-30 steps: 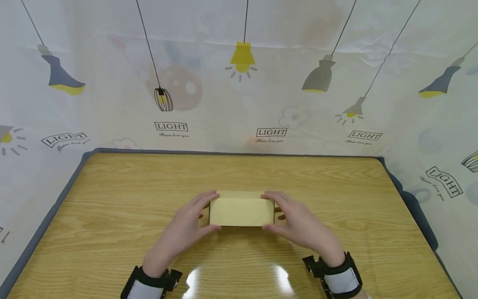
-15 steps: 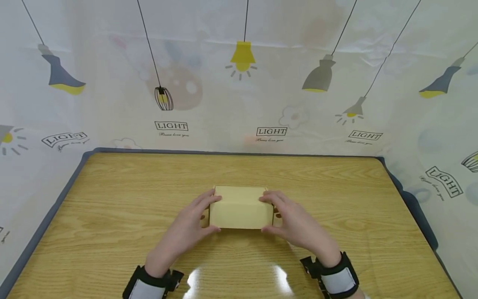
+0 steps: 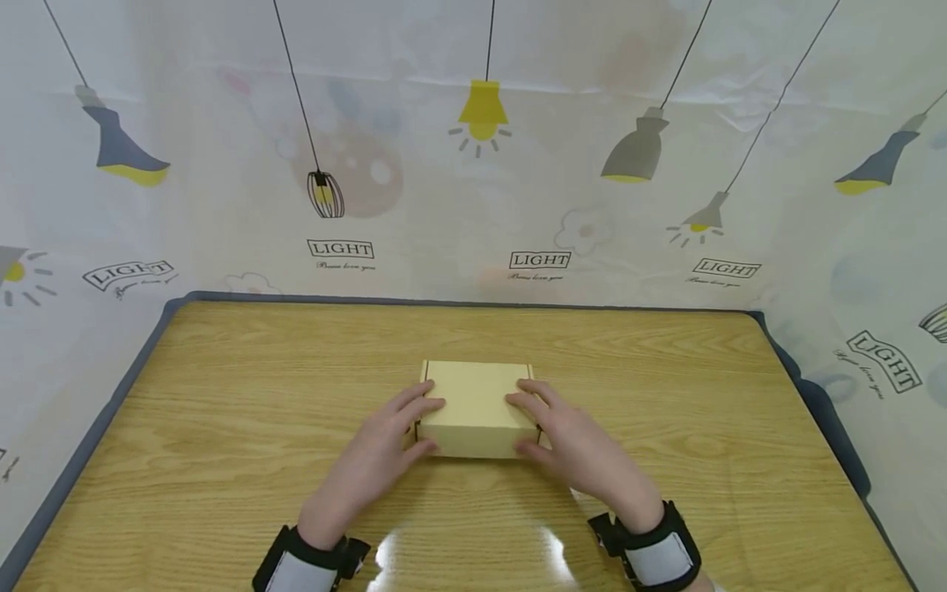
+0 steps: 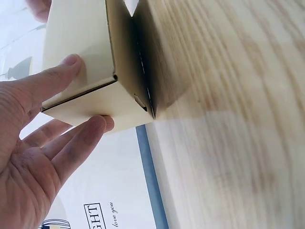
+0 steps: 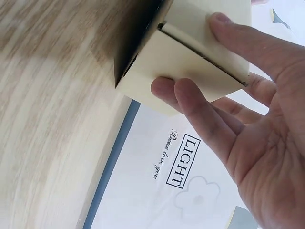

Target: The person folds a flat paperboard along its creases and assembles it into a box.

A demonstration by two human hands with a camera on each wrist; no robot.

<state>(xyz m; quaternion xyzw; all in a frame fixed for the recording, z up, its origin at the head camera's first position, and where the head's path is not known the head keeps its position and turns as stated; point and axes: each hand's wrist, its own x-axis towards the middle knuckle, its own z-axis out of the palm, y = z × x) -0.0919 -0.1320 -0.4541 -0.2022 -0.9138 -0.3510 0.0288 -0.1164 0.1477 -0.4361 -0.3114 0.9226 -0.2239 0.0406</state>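
Observation:
A small pale yellow cardboard box (image 3: pixel 477 403) is held between both hands near the middle of the wooden table. Its lid is down, and the top and near face show in the head view. My left hand (image 3: pixel 381 444) grips the left end, with the thumb (image 4: pixel 71 62) on the near face and other fingers against the end panel. At the right end, my right hand (image 3: pixel 570 444) holds it the same way, fingertips along the end panel in the right wrist view. The box's (image 4: pixel 81 43) near lower edge is tilted up, leaving a dark wedge over the table.
The wooden table (image 3: pixel 259 370) has a dark blue-grey border along its back and sides. A white cloth backdrop (image 3: pixel 444 197) printed with lamps rises behind it. Black wrist straps (image 3: pixel 651 543) are on both wrists, and glare spots lie on the tabletop in front.
The box has tipped toward the head camera: its top shows more and its near face less. Both hands have shifted slightly inward with it and keep their grip.

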